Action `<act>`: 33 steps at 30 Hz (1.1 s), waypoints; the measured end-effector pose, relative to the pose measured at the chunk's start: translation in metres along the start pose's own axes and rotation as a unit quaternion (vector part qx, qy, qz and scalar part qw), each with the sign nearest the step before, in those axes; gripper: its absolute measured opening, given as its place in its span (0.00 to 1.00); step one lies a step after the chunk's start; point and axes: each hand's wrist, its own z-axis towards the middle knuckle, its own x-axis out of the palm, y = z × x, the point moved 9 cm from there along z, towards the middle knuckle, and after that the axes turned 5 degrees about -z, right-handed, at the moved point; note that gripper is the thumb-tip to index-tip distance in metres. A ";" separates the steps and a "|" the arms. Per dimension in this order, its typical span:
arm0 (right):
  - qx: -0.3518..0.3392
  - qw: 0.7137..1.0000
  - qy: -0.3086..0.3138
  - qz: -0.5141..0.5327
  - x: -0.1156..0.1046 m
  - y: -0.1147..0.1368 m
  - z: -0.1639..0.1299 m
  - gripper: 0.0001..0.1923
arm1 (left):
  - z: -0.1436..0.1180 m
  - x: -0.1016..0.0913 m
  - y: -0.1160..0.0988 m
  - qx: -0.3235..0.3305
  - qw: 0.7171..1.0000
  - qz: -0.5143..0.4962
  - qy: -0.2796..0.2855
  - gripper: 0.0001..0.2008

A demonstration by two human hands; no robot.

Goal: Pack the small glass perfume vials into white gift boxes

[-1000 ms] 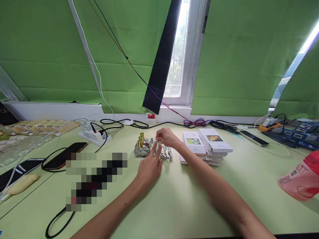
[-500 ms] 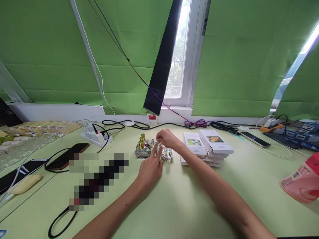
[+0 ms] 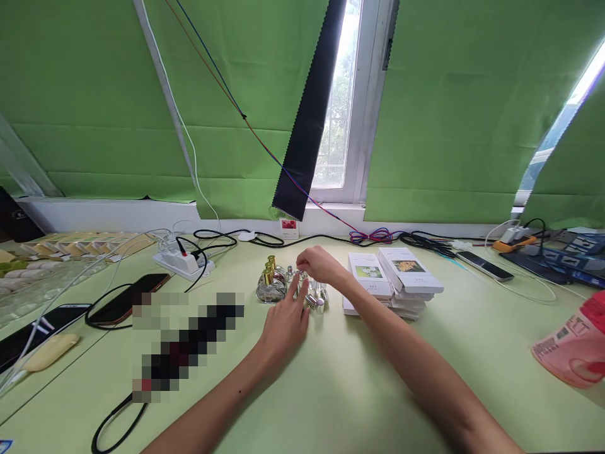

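Both hands (image 3: pixel 286 325) unmoved at bottles (image 3: pixel 302 287)

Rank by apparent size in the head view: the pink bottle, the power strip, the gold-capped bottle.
1. pink bottle, though nearness to the camera enlarges it
2. power strip
3. gold-capped bottle

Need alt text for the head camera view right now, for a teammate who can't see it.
Both hands work at a cluster of small glass bottles mid-table: the right hand pinches at one from above, the left hand touches the near side. Gold-capped bottles stand left of them, stacked white boxes right.
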 end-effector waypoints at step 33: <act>-0.010 0.996 0.040 -0.085 -0.002 0.000 -0.002 0.18 | 0.002 0.001 0.000 -0.002 1.000 -0.002 0.020 0.31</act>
